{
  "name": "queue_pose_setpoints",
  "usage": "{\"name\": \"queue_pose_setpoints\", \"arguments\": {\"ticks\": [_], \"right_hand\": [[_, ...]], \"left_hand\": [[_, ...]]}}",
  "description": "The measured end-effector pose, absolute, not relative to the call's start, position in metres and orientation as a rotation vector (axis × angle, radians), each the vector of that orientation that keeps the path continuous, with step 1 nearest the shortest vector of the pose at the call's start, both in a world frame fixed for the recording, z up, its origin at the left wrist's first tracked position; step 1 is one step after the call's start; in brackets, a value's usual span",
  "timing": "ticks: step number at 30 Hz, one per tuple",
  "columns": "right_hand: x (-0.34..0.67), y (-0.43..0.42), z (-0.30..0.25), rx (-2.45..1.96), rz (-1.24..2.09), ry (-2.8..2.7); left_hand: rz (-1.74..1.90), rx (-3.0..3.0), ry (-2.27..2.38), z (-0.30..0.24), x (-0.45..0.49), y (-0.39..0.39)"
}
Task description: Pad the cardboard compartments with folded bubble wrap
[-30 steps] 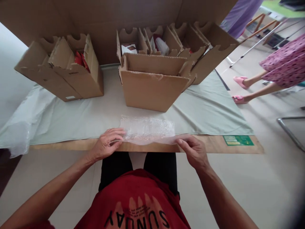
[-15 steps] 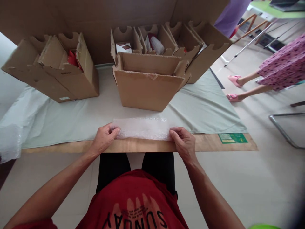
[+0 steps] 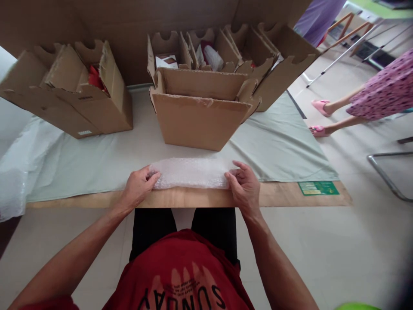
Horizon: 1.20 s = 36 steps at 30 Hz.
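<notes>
A long, flat strip of clear bubble wrap [image 3: 190,173] lies level along the front edge of the table, on the pale green cloth [image 3: 97,168] and the bare wood. My left hand [image 3: 141,183] pinches its left end between thumb and fingers. At the opposite end my right hand [image 3: 244,185] grips the wrap, thumb on top and index finger raised a little. Whether anything is folded inside the wrap I cannot make out. Just beyond it stands an open cardboard box [image 3: 200,122].
Behind stand several cardboard holders [image 3: 171,49] with small red and white items, and two more [image 3: 90,103] at the left. More bubble wrap [image 3: 14,172] hangs over the left edge. A green label [image 3: 318,188] marks the right corner. A person in pink slippers [image 3: 319,130] is at the right.
My right hand has shifted slightly left along the wrap, and its index finger has lifted. My left hand stays on its end. The view has turned a little.
</notes>
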State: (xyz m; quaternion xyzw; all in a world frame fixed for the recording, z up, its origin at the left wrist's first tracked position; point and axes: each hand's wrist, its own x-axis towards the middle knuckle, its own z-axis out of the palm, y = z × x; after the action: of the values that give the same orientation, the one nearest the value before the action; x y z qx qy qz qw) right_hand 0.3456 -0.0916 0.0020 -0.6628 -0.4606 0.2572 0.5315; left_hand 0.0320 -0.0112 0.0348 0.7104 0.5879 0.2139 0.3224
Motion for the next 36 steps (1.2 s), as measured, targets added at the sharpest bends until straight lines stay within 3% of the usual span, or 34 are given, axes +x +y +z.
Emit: {"name": "queue_pose_setpoints", "arguments": {"ticks": [8, 18, 26, 31, 36], "right_hand": [[0.341, -0.077, -0.003, -1.923, 0.289, -1.399], [0.340, -0.081, -0.009, -1.951, 0.086, -1.524], [0.349, -0.092, 0.014, -1.928, -0.089, -1.592], [0.319, -0.089, 0.030, -1.724, -0.058, -1.850], [0.294, -0.085, 0.005, -1.648, 0.121, -2.313]], "left_hand": [[0.462, 2.221, 1.813, 0.018, 0.028, -0.023], [0.391, 2.407, 1.802, 0.016, 0.020, -0.018], [0.768, 2.643, 1.512, 0.044, 0.034, -0.045], [0.496, 2.721, 1.220, 0.041, 0.075, -0.059], [0.195, 2.709, 1.259, 0.016, 0.084, -0.067]]}}
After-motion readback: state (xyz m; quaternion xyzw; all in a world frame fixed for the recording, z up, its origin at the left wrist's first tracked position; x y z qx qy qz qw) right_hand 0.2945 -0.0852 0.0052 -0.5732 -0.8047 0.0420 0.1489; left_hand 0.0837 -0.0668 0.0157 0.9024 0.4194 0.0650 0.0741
